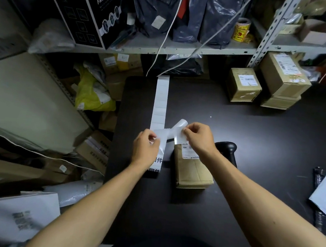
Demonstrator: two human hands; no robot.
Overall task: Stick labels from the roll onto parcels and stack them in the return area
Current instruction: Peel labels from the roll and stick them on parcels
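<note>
Far above and left of the fingers, a black box (79, 9) on the shelf is showing "PROMASK" and "FULL FACE MASK". A white label strip (160, 101) is running down the dark worktop (256, 142) toward the left hand (146, 147), whose fingers (152, 137) are pinching its near end; below them large black characters are showing, only partly readable. The right hand (198, 136) is pinching a curled label (179, 128) just above a brown parcel (191, 170), whose own sticker is too small to read. A black scanner (227, 149) is lying right of those fingers.
</note>
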